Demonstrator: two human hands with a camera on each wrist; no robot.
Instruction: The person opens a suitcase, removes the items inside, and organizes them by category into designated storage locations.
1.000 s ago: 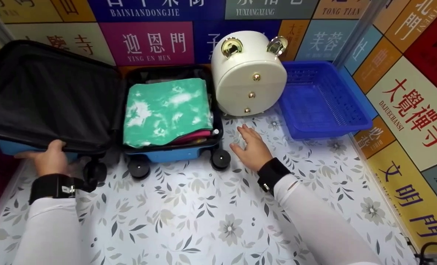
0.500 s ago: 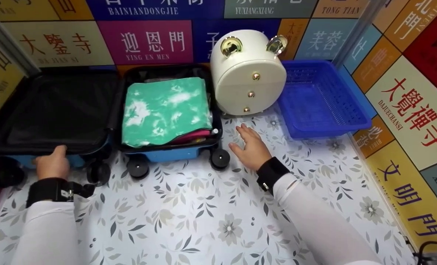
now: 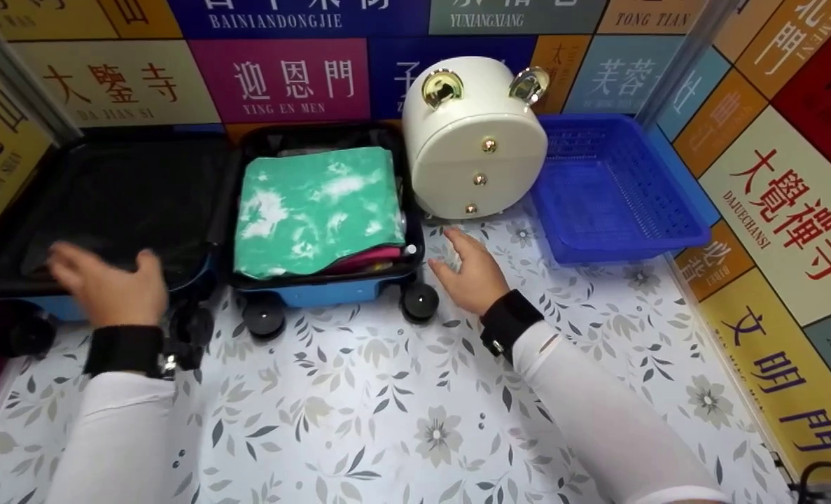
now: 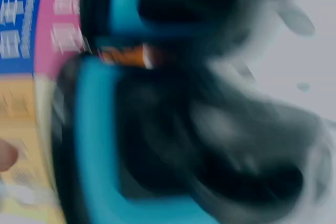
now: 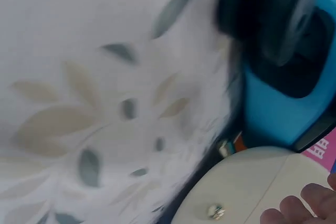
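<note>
- Two halves of one suitcase [image 3: 331, 295] lie spread like an open book along the back edge of the worktop [image 3: 345, 406]: the dark-lined left half [image 3: 135, 175] in the back left corner, the packed half [image 3: 366, 291] just right of it.
- The left grip [image 3: 117, 287], fingers outstretched and holding nothing, is over the front rim of the left half; with the left wrist view so blurred, I cannot tell whether it touches.
- The right grip [image 3: 472, 274] also holds nothing, its fingers relaxed, beside the packed half and in front of the white box [image 3: 482, 168].
- The step in hand looks to be getting the suitcase to lie flat; done well, it calls for a level left half, fingers clear of the hinge, and the green-and-white bundle [image 3: 320, 210] kept from slipping over the rim.
- Sliding the suitcase rightward could jostle the white box just beside it and the blue basket [image 3: 611, 248] in the back right corner.
- The wheels [image 3: 420, 302] face the worktop's front edge and the linings face up; judged by the hinge, the suitcase's long axis runs from back edge to front edge.
</note>
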